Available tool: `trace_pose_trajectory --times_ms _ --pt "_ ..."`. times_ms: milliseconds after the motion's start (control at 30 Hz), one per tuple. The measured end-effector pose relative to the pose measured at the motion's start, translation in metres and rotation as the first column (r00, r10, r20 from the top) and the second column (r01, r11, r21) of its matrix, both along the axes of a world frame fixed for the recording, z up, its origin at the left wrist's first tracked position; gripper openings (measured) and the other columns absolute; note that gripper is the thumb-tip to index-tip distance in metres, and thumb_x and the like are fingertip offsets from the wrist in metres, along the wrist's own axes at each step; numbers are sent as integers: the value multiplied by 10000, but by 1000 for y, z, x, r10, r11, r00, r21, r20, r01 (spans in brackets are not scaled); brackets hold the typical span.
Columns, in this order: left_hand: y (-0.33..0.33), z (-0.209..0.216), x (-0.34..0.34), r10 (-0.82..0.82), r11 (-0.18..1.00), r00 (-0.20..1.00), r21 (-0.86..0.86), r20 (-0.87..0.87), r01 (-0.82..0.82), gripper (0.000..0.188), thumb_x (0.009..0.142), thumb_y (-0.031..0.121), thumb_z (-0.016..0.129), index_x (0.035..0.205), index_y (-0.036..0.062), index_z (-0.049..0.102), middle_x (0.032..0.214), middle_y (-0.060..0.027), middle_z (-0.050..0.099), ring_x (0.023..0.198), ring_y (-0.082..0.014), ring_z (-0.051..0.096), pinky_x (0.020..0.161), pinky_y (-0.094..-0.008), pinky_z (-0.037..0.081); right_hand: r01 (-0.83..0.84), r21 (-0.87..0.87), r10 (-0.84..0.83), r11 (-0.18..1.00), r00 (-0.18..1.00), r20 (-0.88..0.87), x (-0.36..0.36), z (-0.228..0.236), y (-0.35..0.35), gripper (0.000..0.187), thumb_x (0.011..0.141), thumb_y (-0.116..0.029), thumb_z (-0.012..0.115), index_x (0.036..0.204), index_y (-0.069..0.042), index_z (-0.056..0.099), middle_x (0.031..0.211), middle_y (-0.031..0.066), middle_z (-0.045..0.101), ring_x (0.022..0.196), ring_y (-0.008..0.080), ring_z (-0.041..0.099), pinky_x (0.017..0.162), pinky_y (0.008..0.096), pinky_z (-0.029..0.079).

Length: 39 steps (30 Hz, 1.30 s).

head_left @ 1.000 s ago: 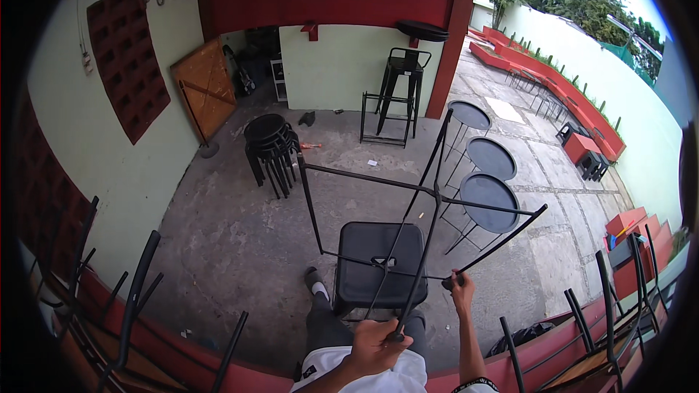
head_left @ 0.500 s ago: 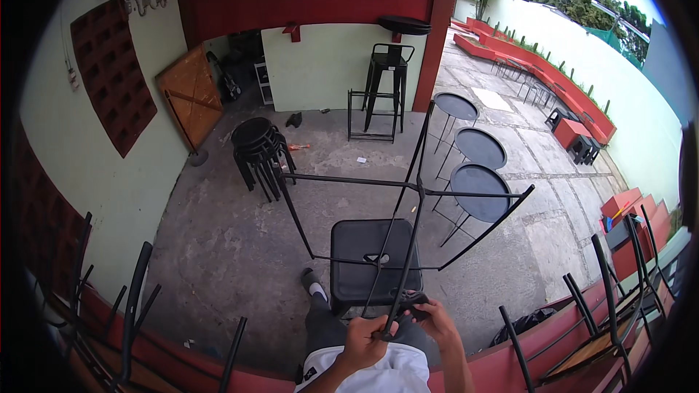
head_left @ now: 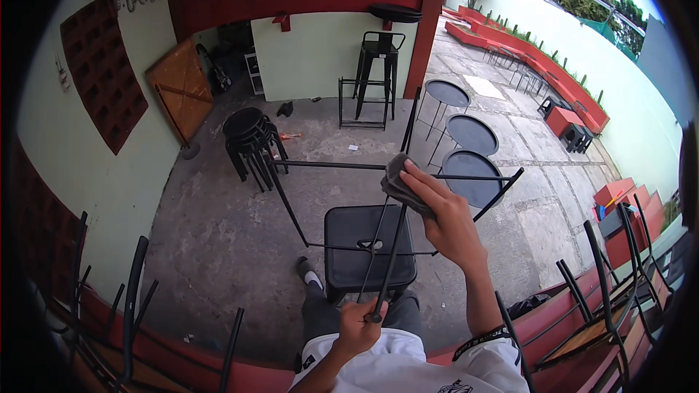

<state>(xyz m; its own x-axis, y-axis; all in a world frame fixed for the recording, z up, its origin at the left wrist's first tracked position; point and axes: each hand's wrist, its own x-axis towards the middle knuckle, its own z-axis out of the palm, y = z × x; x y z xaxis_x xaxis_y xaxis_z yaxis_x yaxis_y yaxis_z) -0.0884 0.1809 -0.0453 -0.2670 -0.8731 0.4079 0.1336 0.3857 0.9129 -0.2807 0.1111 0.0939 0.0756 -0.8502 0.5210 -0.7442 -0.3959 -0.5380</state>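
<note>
A black metal frame of thin tubes [head_left: 390, 260] stands out in front of me, several legs joined at a middle crossing. Low in the head view, my left hand [head_left: 359, 327] is closed around the near end of one tube. Up at the crossing, my right hand [head_left: 450, 220] presses a dark grey cloth [head_left: 400, 180] against the frame, with its fingers extended over it. That cloth hides the joint itself. Below the frame sits a black stool [head_left: 349, 229] with a hole in its seat, just ahead of my legs.
A stack of black stools [head_left: 246, 125] stands left of the frame. Three round black tables, the nearest one [head_left: 470, 175] beyond the frame, line up on the right. Chair legs [head_left: 133, 302] poke up at lower left and right. A tall black chair [head_left: 378, 65] stands by the far wall.
My right hand has slid forward with the cloth, from beside my left hand up to the frame's crossing. The left hand keeps its hold on the tube's end.
</note>
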Motion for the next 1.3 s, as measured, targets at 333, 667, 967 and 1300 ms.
trace_pose_trajectory --times_ms 333,667,967,1300 --pt "2 12 -4 -83 996 996 14 -27 84 468 951 228 569 576 40 361 500 -38 318 392 -181 354 432 -342 240 -111 -106 110 988 994 -21 20 -26 37 659 559 168 442 1170 -3 618 1270 174 592 1116 362 612 927 369 497" --pt "-1 6 4 -64 998 998 -10 4 64 231 897 133 628 687 50 580 560 -25 509 485 -184 469 508 -324 340 3 -218 15 976 997 82 18 -42 2 662 603 176 414 1208 -10 608 1303 155 579 1137 339 604 946 349 479" --pt "1 3 -4 -40 998 986 -44 -160 33 398 783 156 742 1130 4 621 1032 -140 695 910 -249 696 774 -308 529 -141 -267 154 953 988 28 62 -59 102 563 561 8 597 1117 3 688 1254 192 612 584 147 553 510 235 438" --pt "0 18 1 -10 997 998 -72 69 15 136 863 115 594 856 -15 632 631 -130 607 508 -190 604 506 -283 442 -48 48 39 998 983 177 78 -45 152 549 598 105 550 1139 71 634 1102 232 643 720 253 689 616 280 540"
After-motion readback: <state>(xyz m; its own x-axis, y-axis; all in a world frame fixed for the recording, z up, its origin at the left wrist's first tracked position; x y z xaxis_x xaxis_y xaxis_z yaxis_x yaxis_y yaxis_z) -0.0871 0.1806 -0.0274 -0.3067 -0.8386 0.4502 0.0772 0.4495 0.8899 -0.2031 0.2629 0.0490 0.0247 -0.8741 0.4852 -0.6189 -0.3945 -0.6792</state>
